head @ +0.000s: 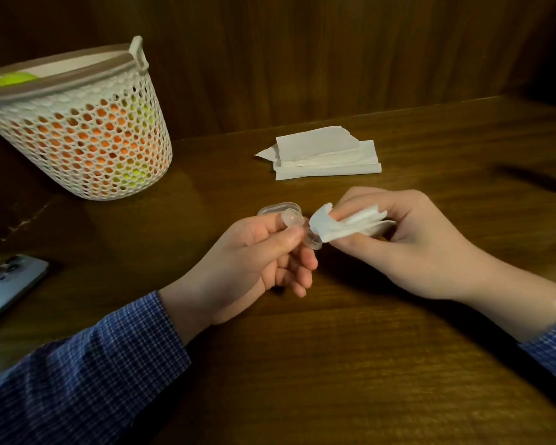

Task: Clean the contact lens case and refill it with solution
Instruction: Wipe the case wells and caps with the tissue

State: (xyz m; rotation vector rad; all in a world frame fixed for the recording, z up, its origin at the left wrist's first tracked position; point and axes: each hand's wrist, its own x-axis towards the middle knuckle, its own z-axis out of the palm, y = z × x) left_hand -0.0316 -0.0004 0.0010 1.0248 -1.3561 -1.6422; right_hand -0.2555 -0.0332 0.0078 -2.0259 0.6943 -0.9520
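I see a dark wooden table (pixel 350 364) filling most of the frame, with wood panelling behind it across the top. In the upper left stands a white perforated basket (pixel 87 130) with a handled rim, and orange and yellow-green things show through its holes. Both forearms come in from the bottom corners in blue checked sleeves (pixel 87 374). A stack of white paper napkins (pixel 321 154) lies on the table above centre, a torn sheet on top. At the left edge, below the basket, a phone (pixel 7 284) lies with its camera lenses up, partly cut off by the frame. In the middle, my left hand (pixel 254 261) pinches the clear contact lens case (pixel 294 220) between thumb and forefinger, its other fingers curled loosely beneath; the case is held just above the table, near the frame's centre, with one open well by the thumb and another clear part lower right, by the tissue. I cannot tell which clear part is lid and which is well. My right hand (pixel 408 239) grips a folded white tissue (pixel 341 223), fingers curled round it, and the tissue's bunched end touches the case's lower clear part. The two hands sit close together, nearly touching at the case.
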